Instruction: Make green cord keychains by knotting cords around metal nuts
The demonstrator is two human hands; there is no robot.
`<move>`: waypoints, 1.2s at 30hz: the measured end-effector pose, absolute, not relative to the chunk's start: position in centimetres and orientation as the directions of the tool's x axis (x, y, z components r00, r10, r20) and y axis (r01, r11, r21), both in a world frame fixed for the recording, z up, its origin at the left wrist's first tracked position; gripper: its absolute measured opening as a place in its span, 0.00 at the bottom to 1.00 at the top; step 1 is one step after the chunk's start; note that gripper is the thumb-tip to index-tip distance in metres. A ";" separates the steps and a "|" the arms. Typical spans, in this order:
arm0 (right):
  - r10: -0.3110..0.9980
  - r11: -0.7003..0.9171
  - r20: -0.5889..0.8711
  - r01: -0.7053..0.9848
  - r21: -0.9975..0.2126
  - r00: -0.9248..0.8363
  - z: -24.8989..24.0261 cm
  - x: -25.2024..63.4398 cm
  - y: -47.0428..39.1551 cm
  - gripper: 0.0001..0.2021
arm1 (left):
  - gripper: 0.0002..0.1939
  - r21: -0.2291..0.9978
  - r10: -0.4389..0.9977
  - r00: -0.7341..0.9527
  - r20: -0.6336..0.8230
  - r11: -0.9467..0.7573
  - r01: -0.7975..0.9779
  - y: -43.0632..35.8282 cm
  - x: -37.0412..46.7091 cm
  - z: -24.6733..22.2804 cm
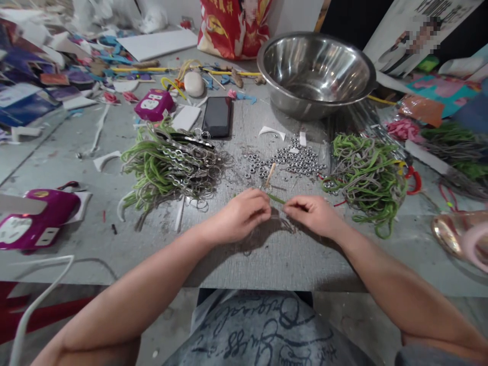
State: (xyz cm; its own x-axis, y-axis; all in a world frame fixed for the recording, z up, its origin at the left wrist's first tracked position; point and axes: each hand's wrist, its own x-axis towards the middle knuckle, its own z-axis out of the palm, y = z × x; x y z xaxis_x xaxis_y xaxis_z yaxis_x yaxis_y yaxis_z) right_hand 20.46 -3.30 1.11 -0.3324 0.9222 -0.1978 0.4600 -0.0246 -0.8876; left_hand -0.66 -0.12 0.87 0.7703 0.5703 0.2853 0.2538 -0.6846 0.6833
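A short green cord point(276, 199) stretches between my two hands over the near middle of the table. My left hand point(244, 213) is closed, its fingers pinching the cord's left end. On the other end, the thumb and fingers of my right hand point(310, 214) are pressed together. Just beyond my hands, a small wooden stick point(270, 174) stands up from the table near scattered metal nuts point(295, 158). To the left lies a bundle of green and grey cords with metal pieces point(171, 162); to the right is a tangled pile of similar cords point(368, 178).
A large steel bowl point(316, 71) stands at the back right, beside a red bag point(232, 28). A black phone point(217, 117) lies behind the left bundle. Purple power sockets point(154, 104) and scraps cover the left side. A tape roll point(476, 246) sits far right.
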 end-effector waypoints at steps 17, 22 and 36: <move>0.720 0.596 -0.220 0.749 -0.291 -0.658 1.3 18.3 -4.2 0.10 | 0.11 0.664 0.450 0.891 -0.059 -0.649 0.372 0.5 -1.8 2.1; 0.700 0.595 -0.329 0.772 -0.222 -0.634 2.1 18.2 -4.6 0.10 | 0.13 0.458 0.418 0.904 -0.090 -0.789 0.411 -0.2 -1.3 2.1; 0.585 0.592 -0.392 0.704 -0.392 -0.710 3.3 18.8 -5.0 0.16 | 0.12 0.651 0.394 0.915 0.089 -0.718 0.246 -0.7 -2.0 3.4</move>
